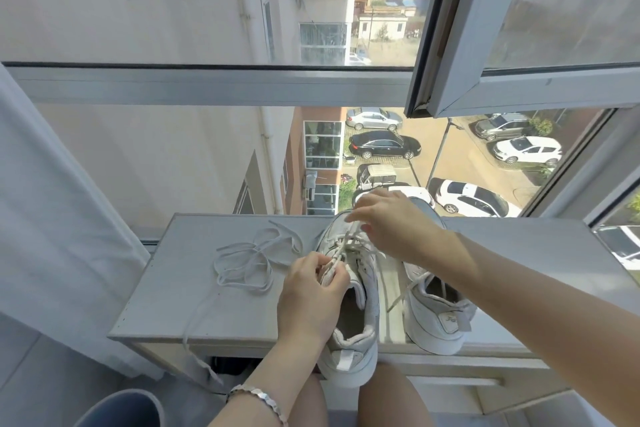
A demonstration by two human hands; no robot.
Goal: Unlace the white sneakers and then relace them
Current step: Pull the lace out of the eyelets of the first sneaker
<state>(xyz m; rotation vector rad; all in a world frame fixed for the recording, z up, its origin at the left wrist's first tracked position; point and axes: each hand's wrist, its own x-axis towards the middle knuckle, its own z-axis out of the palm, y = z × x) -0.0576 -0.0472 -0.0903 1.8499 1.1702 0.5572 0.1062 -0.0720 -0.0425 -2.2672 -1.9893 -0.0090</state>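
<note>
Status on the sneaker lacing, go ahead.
Left hand grips near sneaker by the tongue; right hand pinches threaded lace near the toe. Loose lace coiled on ledge; second sneaker alongside.

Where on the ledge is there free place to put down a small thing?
Widest bare patch: the ledge right of the right sneaker. A smaller one: the near left corner, before the loose lace. The middle is crowded: left sneaker, left hand, right hand.
</note>
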